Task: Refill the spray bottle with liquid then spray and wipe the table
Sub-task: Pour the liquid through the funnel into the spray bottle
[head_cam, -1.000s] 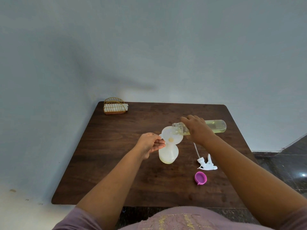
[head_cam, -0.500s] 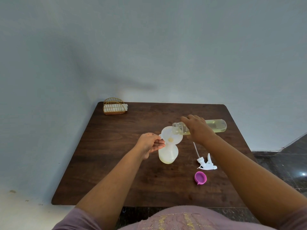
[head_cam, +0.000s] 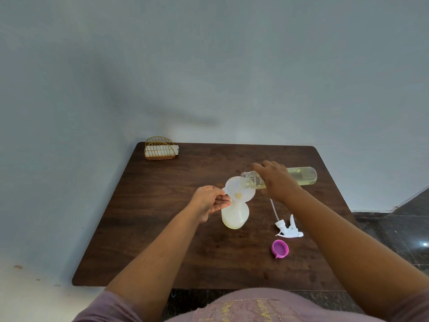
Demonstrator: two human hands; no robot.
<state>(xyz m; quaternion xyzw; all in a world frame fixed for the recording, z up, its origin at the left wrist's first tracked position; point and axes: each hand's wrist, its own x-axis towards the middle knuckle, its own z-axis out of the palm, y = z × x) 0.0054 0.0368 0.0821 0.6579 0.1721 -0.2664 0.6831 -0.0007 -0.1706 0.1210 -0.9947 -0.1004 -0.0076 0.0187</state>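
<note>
Head view: the right hand (head_cam: 277, 180) wraps around the refill bottle (head_cam: 299, 178), holding it nearly flat with its open mouth over the funnel (head_cam: 240, 190), likely so the yellowish liquid runs out slowly without overshooting. The left hand (head_cam: 210, 201) pinches the funnel's rim tab between thumb and fingertips, steadying the funnel in the neck of the spray bottle (head_cam: 234, 217), which stands near the middle of the table (head_cam: 162, 205) and looks partly filled. The trigger sprayer head (head_cam: 289, 230) and a pink cap (head_cam: 280, 248) lie aside to the right, clear of the pour. A wire holder (head_cam: 160, 148) sits at the far left corner. Compared with a second ago, hands and bottle have scarcely shifted; the refill bottle's tilt appears unchanged, so the pour seems steady.
</note>
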